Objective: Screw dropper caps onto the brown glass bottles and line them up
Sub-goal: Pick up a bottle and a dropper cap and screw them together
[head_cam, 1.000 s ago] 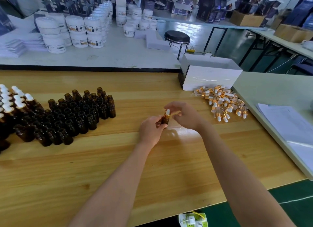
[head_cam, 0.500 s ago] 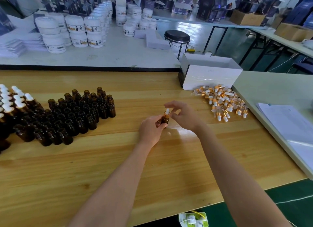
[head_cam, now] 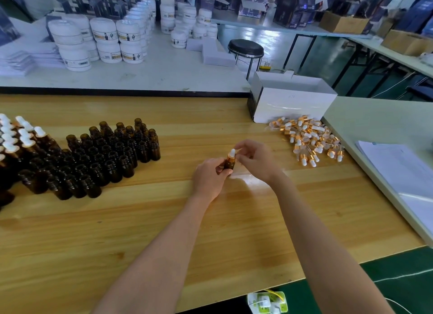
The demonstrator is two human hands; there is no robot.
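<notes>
Above mid-table (head_cam: 140, 220), the bottle (head_cam: 229, 165) is gripped upright by the left hand (head_cam: 208, 177). Its cap (head_cam: 232, 154) is pinched by the right hand (head_cam: 257, 163). The capped row (head_cam: 14, 135) lies far left, nearer the left hand.

One left hand (head_cam: 208, 179), one right hand (head_cam: 256, 162), one held bottle (head_cam: 229, 164), one dropper cap (head_cam: 232, 154), one white box (head_cam: 293, 106)

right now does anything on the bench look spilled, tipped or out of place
Nothing stands out: the open brown bottles stand upright together, and the loose dropper caps lie heaped beside the white box.
</notes>
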